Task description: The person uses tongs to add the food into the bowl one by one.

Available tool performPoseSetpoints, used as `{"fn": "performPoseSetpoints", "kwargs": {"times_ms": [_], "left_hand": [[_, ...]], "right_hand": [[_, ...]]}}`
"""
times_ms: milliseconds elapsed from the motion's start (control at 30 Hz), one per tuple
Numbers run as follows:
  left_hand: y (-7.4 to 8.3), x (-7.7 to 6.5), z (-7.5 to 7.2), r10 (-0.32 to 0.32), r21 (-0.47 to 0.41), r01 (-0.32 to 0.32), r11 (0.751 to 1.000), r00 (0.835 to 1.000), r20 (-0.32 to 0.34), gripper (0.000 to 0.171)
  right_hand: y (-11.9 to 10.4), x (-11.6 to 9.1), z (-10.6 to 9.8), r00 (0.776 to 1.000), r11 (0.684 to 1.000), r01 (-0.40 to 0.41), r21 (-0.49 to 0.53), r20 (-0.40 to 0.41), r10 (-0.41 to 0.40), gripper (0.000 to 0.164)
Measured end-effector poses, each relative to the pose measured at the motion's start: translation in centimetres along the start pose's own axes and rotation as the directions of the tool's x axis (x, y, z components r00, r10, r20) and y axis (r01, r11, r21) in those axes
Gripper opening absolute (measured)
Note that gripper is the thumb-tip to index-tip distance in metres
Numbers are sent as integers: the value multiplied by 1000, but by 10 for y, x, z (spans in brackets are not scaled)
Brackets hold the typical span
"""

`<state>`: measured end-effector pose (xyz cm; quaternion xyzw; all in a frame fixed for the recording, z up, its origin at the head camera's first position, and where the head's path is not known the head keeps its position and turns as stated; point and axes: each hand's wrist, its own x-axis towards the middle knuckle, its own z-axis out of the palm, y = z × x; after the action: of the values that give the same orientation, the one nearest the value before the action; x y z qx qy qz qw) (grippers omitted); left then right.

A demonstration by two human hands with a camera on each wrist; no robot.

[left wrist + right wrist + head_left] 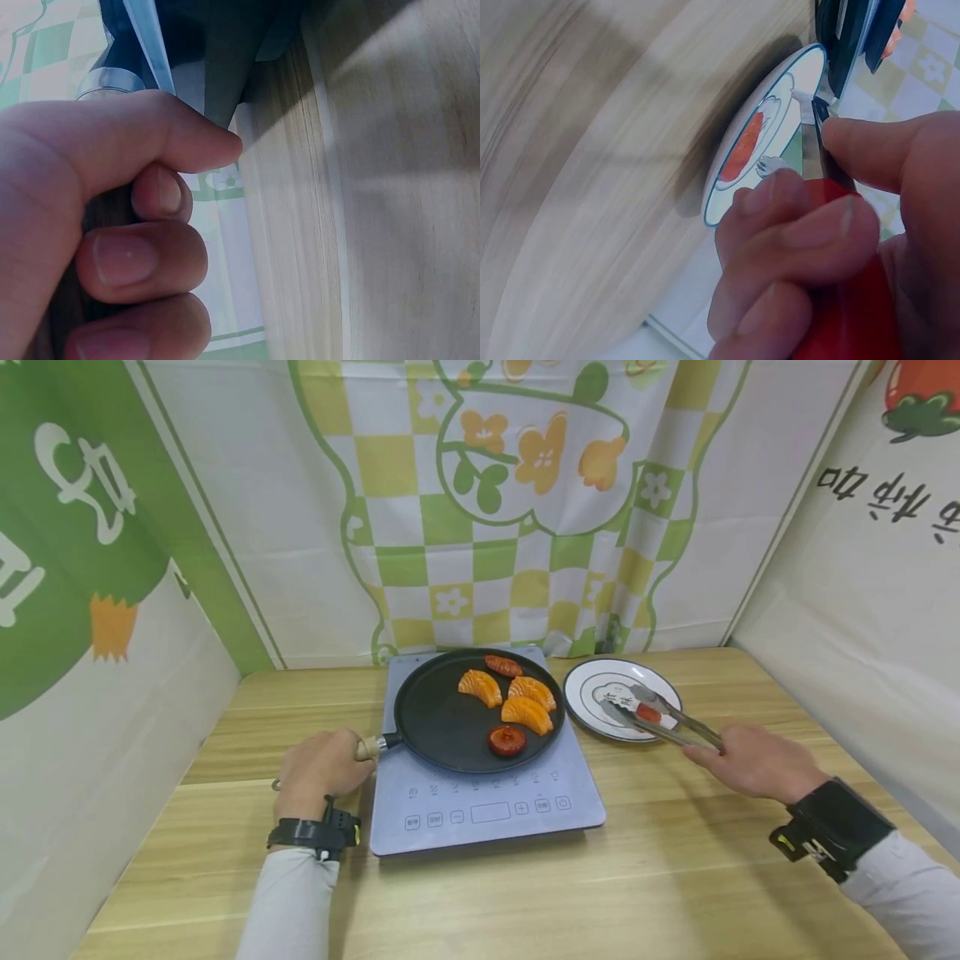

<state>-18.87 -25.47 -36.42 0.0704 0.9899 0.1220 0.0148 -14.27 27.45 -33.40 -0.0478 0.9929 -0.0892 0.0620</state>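
Note:
My left hand grips the light wooden handle of a round black frying pan. In the pan lie several orange, striped slices like salmon, a scored reddish-brown sausage piece and a round reddish-brown piece. My right hand holds metal tongs by their red grip, their tips spread apart over a white plate. A small red-orange piece lies on that plate near the tips; whether they touch it I cannot tell.
The pan sits on a grey induction cooktop with printed controls along its front. Right of the cooktop stands the plate. All this is on a wooden table, bounded by a checked curtain behind and printed panels at both sides.

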Motion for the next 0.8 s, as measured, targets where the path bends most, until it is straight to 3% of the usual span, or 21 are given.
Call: {"fn": "performPoseSetpoints", "kwargs": {"times_ms": [533,800], "left_hand": [[0,0,0,1,3,-1,1000,1000,4,31],[1,0,-1,0,4,0,1000,1000,6,32]], "right_hand": [[9,-6,-2,997,997,-64,-38,35,66,60],[6,-5,-5,995,997,-39,-72,86,46,58]]}}
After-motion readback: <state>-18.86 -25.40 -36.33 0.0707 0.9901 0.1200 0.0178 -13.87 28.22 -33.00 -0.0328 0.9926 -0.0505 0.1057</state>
